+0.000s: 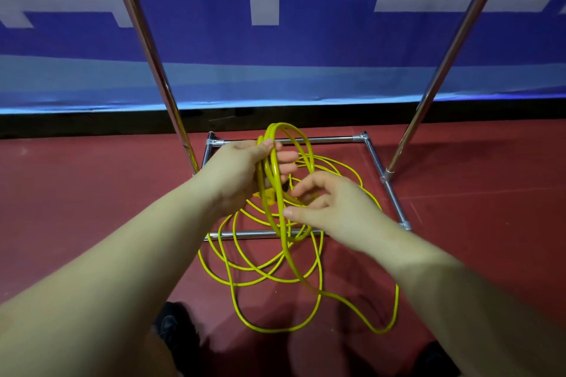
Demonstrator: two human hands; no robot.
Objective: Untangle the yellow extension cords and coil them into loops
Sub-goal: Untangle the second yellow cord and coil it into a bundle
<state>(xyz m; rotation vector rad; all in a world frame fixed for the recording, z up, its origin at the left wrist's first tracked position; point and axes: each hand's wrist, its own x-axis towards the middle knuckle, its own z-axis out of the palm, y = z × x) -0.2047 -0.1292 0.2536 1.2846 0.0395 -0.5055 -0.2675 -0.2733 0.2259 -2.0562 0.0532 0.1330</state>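
Red floor [459, 223] lies under both hands, a blue-and-white banner [275, 40] beyond. Left hand [242, 174] grips yellow cord [269, 254] loops; right hand [333, 208] hovers loosely open beside them.

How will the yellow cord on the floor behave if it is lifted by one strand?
The yellow cord is probably springy rather than limp: the loops in the left hand hold round arcs. Its overlapping floor loops would likely drag along and snag. It crosses the metal frame, so it may catch.
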